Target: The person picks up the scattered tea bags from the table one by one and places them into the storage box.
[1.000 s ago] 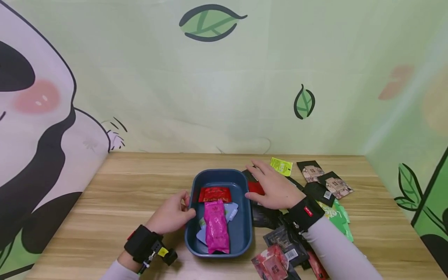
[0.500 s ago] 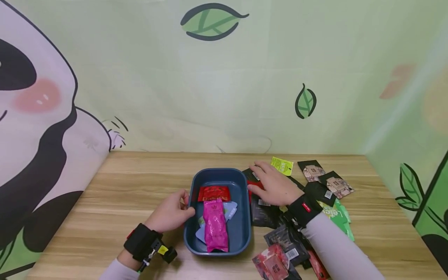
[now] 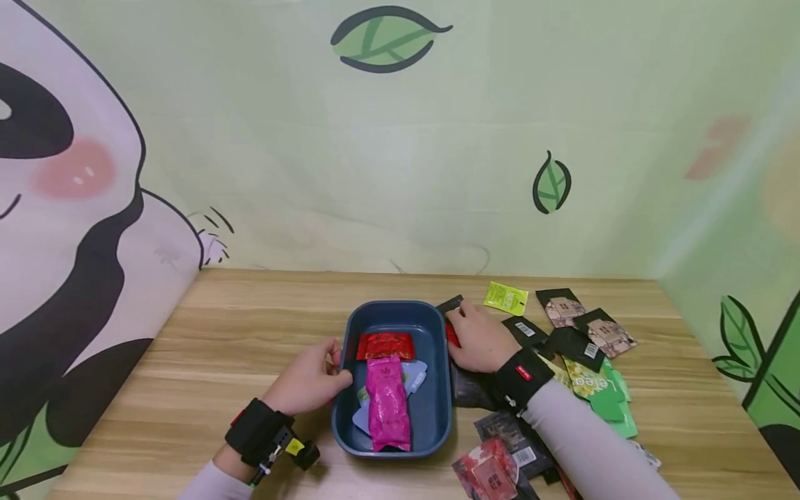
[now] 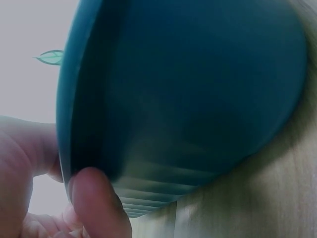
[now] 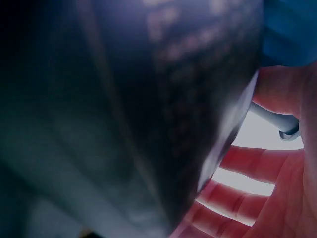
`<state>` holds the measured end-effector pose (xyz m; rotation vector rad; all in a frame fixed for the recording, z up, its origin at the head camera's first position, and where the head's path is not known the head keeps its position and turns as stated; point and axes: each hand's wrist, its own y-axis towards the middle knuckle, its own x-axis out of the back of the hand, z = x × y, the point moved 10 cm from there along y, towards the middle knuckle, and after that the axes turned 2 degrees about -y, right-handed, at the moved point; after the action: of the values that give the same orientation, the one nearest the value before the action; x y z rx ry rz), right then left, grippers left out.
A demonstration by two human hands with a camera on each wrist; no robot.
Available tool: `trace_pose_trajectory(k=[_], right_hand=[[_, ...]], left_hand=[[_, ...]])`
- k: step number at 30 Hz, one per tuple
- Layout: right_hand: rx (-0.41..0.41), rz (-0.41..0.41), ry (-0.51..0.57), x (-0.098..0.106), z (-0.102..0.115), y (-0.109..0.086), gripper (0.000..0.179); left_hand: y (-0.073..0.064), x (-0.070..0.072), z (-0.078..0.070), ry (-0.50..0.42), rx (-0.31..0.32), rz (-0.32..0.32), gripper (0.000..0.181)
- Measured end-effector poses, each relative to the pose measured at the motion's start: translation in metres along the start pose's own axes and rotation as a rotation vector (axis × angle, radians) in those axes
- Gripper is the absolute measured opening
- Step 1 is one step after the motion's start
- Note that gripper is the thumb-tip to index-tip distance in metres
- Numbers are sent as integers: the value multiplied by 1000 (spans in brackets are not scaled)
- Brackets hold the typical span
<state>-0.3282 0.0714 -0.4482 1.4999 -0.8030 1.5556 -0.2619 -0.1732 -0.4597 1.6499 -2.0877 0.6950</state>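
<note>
My left hand (image 3: 305, 380) holds the left rim of a deep blue plastic tub (image 3: 442, 417) between thumb and fingers; the left wrist view shows the thumb (image 4: 96, 203) against the tub's outer wall. Inside the tub lie a red packet (image 3: 386, 346), a shiny pink packet (image 3: 387, 406) and pale blue packets (image 3: 415, 375) beneath it. Just right of the tub, my right hand (image 3: 484, 340) reaches down with bent fingers over a red packet (image 3: 452, 335) among black ones. In the right wrist view a dark printed packet (image 5: 148, 124) hides the fingertips, so whether they grip it I cannot tell.
Loose packets spread to the right: a yellow-green one (image 3: 506, 298) at the back, black ones with pictures (image 3: 603, 331), green ones (image 3: 603, 389), and black and red ones (image 3: 490, 469) at the front. A printed backdrop stands behind the wooden table (image 3: 250, 312).
My right hand's fingers have gone from spread to bent, and the hand has moved slightly toward me and lower onto the packets. The left hand stays at the tub's rim.
</note>
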Motion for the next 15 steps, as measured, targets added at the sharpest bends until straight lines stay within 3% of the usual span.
trace_pose_trajectory(k=[9,15], right_hand=[[-61,-6,40,-1,0,2,51],[-143,-31,114,-1,-6,1,33]], left_hand=[[-2,0,-5,-13,-12,8,21],[-1,0,-2,-15,-1,12,22]])
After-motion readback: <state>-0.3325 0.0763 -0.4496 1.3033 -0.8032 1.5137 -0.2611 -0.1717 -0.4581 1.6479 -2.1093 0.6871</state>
